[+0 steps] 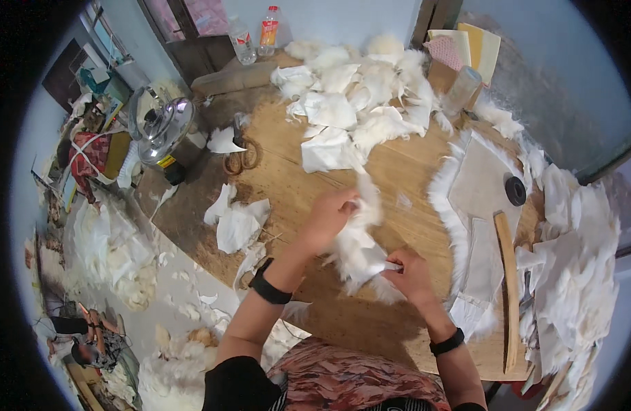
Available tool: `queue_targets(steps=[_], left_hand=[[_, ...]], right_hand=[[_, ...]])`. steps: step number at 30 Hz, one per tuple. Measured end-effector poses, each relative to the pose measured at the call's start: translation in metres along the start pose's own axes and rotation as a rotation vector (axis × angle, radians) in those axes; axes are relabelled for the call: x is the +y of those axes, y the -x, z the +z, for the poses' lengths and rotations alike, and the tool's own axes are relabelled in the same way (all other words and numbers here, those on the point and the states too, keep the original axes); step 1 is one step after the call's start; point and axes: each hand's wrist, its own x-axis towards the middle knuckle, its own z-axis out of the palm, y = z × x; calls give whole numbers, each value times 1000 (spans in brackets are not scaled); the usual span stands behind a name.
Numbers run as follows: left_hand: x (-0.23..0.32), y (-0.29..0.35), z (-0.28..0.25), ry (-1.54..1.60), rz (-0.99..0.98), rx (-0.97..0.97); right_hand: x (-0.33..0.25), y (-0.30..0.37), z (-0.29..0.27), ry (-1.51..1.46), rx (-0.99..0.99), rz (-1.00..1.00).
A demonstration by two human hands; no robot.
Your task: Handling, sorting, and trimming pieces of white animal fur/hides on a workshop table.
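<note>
**Both hands on a strip of white fur at the table's near middle**

The left hand (327, 216) grips the upper end of a white fur strip (360, 240), fingers closed around it, while the right hand (410, 274) pinches the lower end between thumb and fingers. The strip runs slantwise between them, just above the wooden table (295, 171), toward its near edge. Each wrist wears a black band.

A heap of white fur pieces (356, 96) fills the far middle of the table. On the right side lies a large pelt (476, 205), skin side up with a fur fringe, and a black round object (515, 190) rests on it. A long wooden stick (509, 274) lies along the pelt's right edge, pointing to the near edge. More fur scraps (576, 274) pile over the table's right edge. A few scraps (237, 222) sit near the left edge, with scissors (241, 159) beyond them. A clear jar (461, 89) stands at the far right, and two plastic bottles (255, 38) stand behind the far edge. A steel pot (163, 127) with a lid sits off the far left corner.
</note>
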Motion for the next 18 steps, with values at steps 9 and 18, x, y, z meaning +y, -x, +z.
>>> queue_targets(steps=[9,18], left_hand=[[-32,-40,-23,-527,90,110],[-57,-62,-60,-1053,172,228]], right_hand=[[-31,-9,-15,78,-37,-12],[-49,-68,-41,-215,81,-98]])
